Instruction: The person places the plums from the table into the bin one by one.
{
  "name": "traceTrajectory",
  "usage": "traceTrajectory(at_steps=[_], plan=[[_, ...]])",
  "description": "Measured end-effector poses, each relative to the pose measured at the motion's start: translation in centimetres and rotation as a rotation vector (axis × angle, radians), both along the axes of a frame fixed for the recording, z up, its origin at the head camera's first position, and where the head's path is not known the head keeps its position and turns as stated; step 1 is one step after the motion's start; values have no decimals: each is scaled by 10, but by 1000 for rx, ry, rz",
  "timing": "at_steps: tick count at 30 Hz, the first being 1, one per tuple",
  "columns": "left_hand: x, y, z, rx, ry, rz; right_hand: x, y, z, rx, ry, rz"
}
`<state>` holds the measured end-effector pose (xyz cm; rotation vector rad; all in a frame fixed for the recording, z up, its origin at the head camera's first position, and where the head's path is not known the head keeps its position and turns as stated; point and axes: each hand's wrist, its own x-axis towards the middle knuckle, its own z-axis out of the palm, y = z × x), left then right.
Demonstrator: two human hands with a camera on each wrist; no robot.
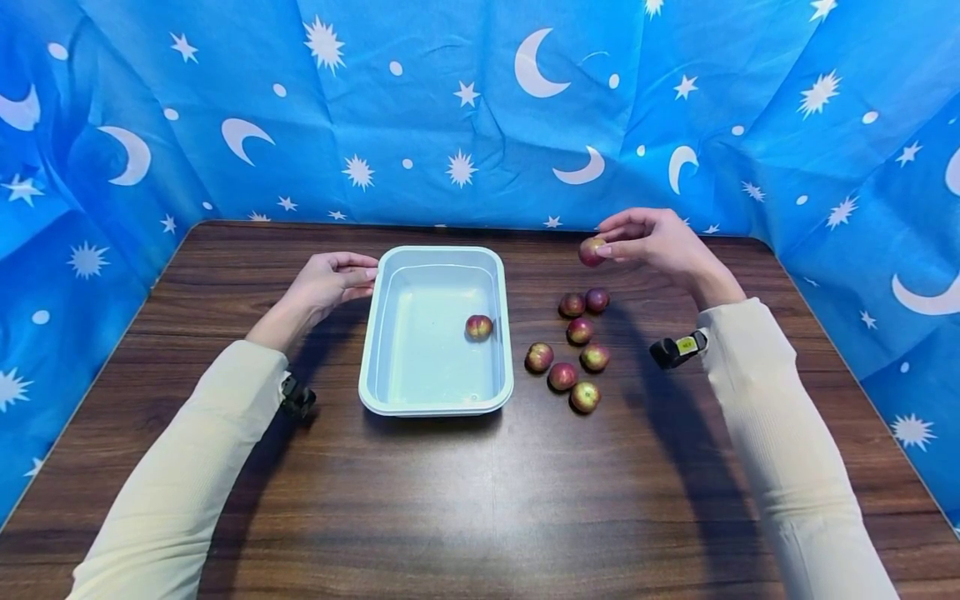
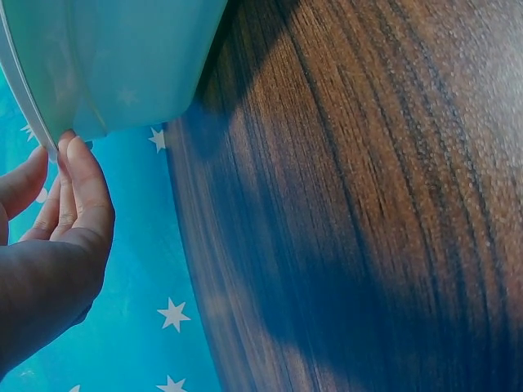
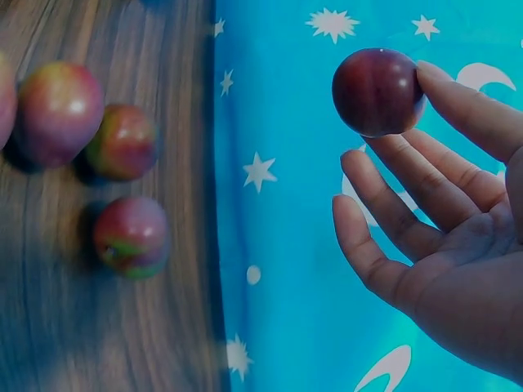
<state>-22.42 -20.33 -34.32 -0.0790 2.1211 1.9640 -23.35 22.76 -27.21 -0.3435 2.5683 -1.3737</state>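
My right hand (image 1: 617,240) is raised over the far right of the table and pinches a small red fruit (image 1: 592,251) between thumb and fingertips. The right wrist view shows that fruit (image 3: 377,90) at my fingertips (image 3: 441,90), the other fingers spread loosely. My left hand (image 1: 352,279) holds the far-left rim of a pale blue tray (image 1: 435,407). In the left wrist view my fingers (image 2: 82,184) pinch the tray's edge (image 2: 114,57). One fruit (image 1: 478,327) lies inside the tray near its right wall.
Several more red-green fruits (image 1: 570,350) lie in a loose cluster on the dark wooden table (image 1: 480,500) right of the tray; three of them (image 3: 98,147) appear in the right wrist view. A blue star-and-moon cloth (image 1: 480,108) walls in the back and sides.
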Motion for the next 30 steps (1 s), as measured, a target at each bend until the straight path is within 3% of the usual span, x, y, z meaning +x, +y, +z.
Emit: traceTrajectory(at_steps=[19,30], plan=[[2,0,3,-30,-4,-7,-7,-33,7,42,37,65],[1,0,3,-46,-6,-2,-8,-58,10,4,47,137]])
